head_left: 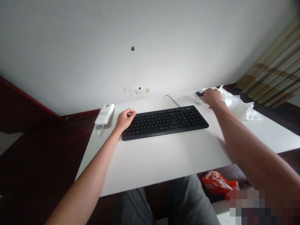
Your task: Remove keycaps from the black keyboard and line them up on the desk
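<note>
A black keyboard (164,122) lies flat on the white table (159,162), its cable running off the back edge. At its left end rests my left hand (125,119), fingers loosely curled in with the thumb close to the fingertips and nothing visible between them. My right hand (212,97) reaches to the back right of the table, its fingers closed on a small dark object (198,93) whose kind I cannot make out. Beside that hand is a crumpled white plastic bag (239,104), partly behind my wrist.
A white power bank (105,114) with a short cable loop sits at the table's left edge. Wall sockets (142,91) are behind the table. An orange-red bag (217,182) lies below the front edge, right of my knees. A curtain (274,72) hangs at the right.
</note>
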The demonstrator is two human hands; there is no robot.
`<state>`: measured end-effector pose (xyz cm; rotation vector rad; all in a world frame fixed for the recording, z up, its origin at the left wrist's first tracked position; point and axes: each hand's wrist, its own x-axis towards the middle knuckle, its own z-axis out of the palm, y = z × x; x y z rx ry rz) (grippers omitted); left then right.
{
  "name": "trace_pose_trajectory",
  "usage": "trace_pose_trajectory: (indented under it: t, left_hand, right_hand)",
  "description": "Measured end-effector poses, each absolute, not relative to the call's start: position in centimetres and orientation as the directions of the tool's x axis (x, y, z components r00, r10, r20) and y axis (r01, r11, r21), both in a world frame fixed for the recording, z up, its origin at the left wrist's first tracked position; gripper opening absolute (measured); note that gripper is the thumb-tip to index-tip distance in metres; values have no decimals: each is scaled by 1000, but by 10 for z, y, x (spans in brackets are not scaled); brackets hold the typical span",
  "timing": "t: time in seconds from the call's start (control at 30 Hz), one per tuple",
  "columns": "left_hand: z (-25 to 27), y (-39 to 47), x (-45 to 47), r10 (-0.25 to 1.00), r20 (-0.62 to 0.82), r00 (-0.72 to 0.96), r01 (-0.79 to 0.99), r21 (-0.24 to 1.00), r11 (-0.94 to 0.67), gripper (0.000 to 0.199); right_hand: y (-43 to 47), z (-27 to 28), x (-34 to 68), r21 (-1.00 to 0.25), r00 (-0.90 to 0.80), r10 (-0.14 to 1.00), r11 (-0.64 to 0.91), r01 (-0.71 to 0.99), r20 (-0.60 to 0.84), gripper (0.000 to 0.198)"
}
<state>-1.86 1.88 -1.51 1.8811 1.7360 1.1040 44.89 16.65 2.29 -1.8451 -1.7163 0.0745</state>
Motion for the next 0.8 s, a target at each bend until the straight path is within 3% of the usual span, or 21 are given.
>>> trace_pose_trajectory:
  t: [0.03, 0.13, 0.2, 0.27, 0.37, 0.53, 0.8]
  left_hand:
    - [-13, 18, -18, 952, 302, -59, 681, 709, -183, 24]
    - [-3, 12, -12, 916, 397, -54, 762, 610, -220, 19]
    - [6, 5, -4, 850, 526, 7, 836, 464, -294, 18]
    - [14, -2, 4, 798, 600, 56, 837, 407, -365, 21]
    - [20, -10, 15, 783, 621, 41, 793, 456, -403, 29]
    - [20, -16, 27, 805, 592, 32, 657, 594, -463, 38]
    - [21, -27, 52, 865, 497, 70, 418, 772, -478, 24]
  right_hand:
    - [163, 29, 437, -448, 189, 921, -18, 894, 341, 9]
    - [148, 47, 380, -583, 34, 894, 261, 769, 446, 15]
    - [133, 52, 334, -740, -75, 877, 443, 507, 474, 22]
    - [115, 49, 292, -825, -184, 846, 531, 192, 501, 27]
    - [87, 33, 252, -878, -347, 819, 478, -28, 457, 33]
    - [56, 15, 242, -926, -500, 784, 357, -123, 369, 38]
    - [49, 23, 248, -941, -606, 724, 304, -150, 330, 43]
